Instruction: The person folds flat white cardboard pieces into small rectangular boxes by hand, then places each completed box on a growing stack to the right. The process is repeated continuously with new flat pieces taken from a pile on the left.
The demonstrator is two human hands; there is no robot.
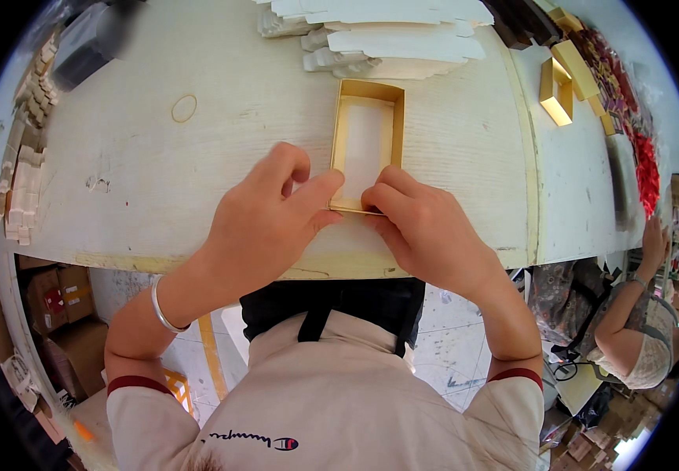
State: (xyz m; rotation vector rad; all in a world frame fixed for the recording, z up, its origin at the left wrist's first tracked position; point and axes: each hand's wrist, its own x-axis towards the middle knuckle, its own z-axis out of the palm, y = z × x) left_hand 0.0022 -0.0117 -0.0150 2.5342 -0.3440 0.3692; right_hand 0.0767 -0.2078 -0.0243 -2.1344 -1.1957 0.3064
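head view: gold open-topped box (367, 137) sits center of frame on the pale surface (453, 133), long side running up-down, white base inside, near end toward the person. left hand (267, 208) is at the near left corner, index tip over the rim, thumb outside below, narrow gap; can't tell if it actually grips. right hand (418, 224) looks pinched on the near end wall, curled fingers inside, thumb outside.

step in hand, judging by the pose: working the near end wall, likely folding or pressing it. next move seems to call for even pressure from both hands along that edge, corners kept square, thin walls not dented.

surface: stack of white card blanks (402, 47) at top center, loose rubber band (196, 107) upper left, dark grey container (84, 51) at far upper left, pale stacked pieces (25, 192) along left edge. second gold box (550, 90) upper right, red pile (647, 173) right edge.

room: brown cartons (76, 290) under the surface lower left, tiled floor (453, 330) below, co-worker's arm (622, 310) at right, reaching up beside the red pile.
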